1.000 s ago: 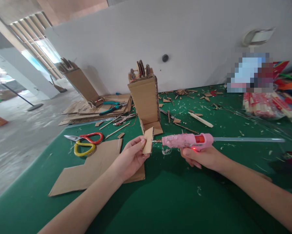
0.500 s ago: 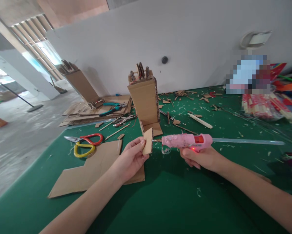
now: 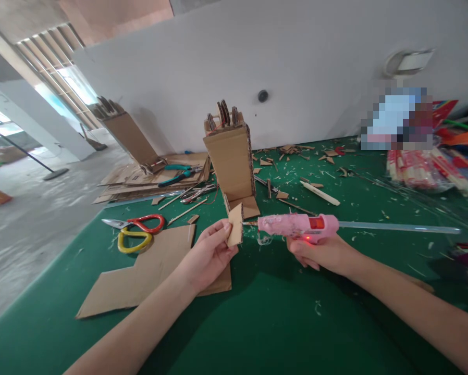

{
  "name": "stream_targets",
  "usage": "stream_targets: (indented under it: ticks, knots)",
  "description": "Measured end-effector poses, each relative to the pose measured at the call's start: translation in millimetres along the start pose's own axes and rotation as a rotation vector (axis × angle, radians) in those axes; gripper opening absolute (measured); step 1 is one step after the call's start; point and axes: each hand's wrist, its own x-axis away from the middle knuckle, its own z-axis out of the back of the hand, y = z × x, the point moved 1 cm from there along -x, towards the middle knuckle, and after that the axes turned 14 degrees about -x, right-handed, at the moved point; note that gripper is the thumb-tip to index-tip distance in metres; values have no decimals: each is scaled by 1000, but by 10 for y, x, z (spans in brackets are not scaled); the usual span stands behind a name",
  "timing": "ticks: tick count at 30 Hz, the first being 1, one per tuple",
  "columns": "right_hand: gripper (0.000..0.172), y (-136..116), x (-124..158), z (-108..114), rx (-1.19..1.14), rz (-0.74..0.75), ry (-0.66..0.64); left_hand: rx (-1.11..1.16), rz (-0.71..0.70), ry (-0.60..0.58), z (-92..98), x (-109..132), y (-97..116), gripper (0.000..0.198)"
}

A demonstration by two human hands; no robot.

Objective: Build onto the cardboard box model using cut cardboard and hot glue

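My left hand (image 3: 212, 255) pinches a small cardboard piece (image 3: 235, 226) upright between thumb and fingers. Wrapped round the handle of a pink hot glue gun (image 3: 296, 227), my right hand (image 3: 316, 252) points its nozzle left, at the edge of that piece. A clear glue stick (image 3: 398, 227) sticks out of the gun's back, and a small red light glows on its body. Just behind the small piece stands a tall cardboard box structure (image 3: 231, 161) with rounded cardboard discs at its top. Beneath my left forearm lies a flat cut cardboard sheet (image 3: 159, 265).
Red-and-yellow-handled scissors (image 3: 140, 232) lie at the left. Teal pliers (image 3: 177, 174) rest on stacked cardboard (image 3: 117, 179), beside a second cardboard structure (image 3: 130, 138). A white-handled cutter (image 3: 320, 192) and scraps lie behind the gun. Packaged sticks (image 3: 417, 169) are at the right, on the green table (image 3: 281, 333).
Almost nothing differs. The glue gun and the small cardboard piece appear shifted very slightly left, with the nozzle still at the piece's edge.
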Motion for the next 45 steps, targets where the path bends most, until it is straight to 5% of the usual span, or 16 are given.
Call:
stream_targets:
  ticks: [29, 37, 45]
  knots:
    - [33, -49, 24, -8, 70, -47, -95, -7, 30, 84, 0, -2, 8, 12]
    - [35, -10, 19, -10, 81, -69, 125, -16, 8, 23, -3, 4, -4, 16]
    - [33, -21, 14, -23, 44, -40, 106, -32, 17, 22, 1, 12, -6, 16]
